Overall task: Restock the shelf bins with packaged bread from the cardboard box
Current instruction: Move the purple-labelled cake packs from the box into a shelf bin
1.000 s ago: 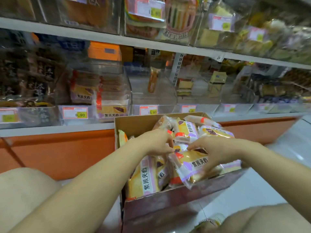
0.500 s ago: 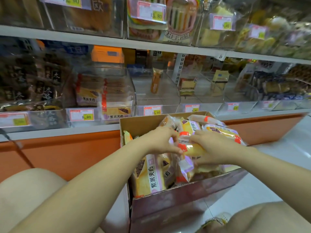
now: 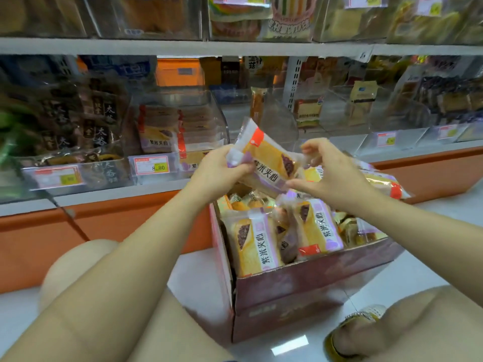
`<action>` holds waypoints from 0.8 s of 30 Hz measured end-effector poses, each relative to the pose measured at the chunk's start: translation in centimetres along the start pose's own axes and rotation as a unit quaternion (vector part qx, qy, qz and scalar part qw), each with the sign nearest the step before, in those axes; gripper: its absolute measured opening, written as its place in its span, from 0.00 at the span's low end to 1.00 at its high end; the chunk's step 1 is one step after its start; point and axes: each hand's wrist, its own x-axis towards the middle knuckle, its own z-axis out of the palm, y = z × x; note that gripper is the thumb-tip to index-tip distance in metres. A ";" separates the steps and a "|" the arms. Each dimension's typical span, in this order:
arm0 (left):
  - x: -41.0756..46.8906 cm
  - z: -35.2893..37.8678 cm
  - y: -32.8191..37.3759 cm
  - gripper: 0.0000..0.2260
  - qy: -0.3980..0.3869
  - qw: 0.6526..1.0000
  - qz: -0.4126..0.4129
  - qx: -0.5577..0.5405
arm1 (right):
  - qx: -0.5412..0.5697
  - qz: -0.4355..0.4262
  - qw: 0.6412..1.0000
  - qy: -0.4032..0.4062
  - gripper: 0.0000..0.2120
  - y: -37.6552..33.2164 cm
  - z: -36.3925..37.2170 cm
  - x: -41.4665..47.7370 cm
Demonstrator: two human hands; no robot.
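A yellow and purple bread packet [image 3: 269, 159] is up in the air above the cardboard box [image 3: 300, 283]. My left hand [image 3: 219, 171] grips its left end. My right hand [image 3: 329, 171] pinches its lower right edge with thumb and fingers. The box stands on the floor between my knees and holds several more of the same packets [image 3: 256, 244]. Straight ahead, a clear shelf bin [image 3: 180, 131] with an 8.80 price tag [image 3: 153, 165] holds matching packets.
Clear bins line the lower shelf: dark packets at left [image 3: 78, 131], nearly bare bins [image 3: 308, 118] in the middle, more goods at right. An orange plinth [image 3: 104, 226] runs under the shelf. A sandalled foot [image 3: 350, 333] rests on the white floor, lower right.
Both hands have lifted one bread packet up out of the box toward the shelf. The camera has moved closer and lower.
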 end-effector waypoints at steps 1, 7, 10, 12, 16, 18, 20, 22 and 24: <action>0.0 -0.9 -0.4 0.06 0.021 1.000 -0.008 -0.007 | -0.002 -0.001 1.000 -0.003 0.31 -0.1 0.5 -0.2; -0.3 -4.1 -1.9 0.05 0.075 0.997 -0.026 0.001 | 0.004 -0.045 0.979 -0.198 0.24 -2.1 4.2 -0.7; -0.5 -4.4 -2.2 0.05 0.076 0.997 -0.024 0.018 | -0.042 -0.085 0.952 -0.290 0.30 -3.2 5.6 -0.3; -0.6 -4.5 -2.4 0.06 0.076 0.996 -0.025 0.026 | -0.045 -0.090 0.941 -0.324 0.32 -3.7 6.1 -0.1; -0.6 -4.4 -2.3 0.04 0.079 0.996 -0.024 0.035 | -0.065 -0.083 0.919 -0.380 0.30 -4.1 5.7 0.5; -0.6 -4.4 -2.1 0.04 0.078 0.996 -0.024 0.038 | -0.083 -0.113 0.911 -0.387 0.20 -4.1 5.5 0.7; -0.6 -4.5 -2.1 0.04 0.072 0.996 -0.024 0.039 | -0.091 -0.135 0.910 -0.381 0.17 -4.1 5.1 0.5; -0.6 -4.5 -2.1 0.06 0.069 0.996 -0.025 0.040 | -0.076 -0.133 0.921 -0.358 0.14 -4.0 4.0 0.5; -0.7 -4.6 -2.1 0.07 0.068 0.997 -0.022 0.035 | -0.046 -0.096 0.949 -0.297 0.14 -3.6 1.9 0.9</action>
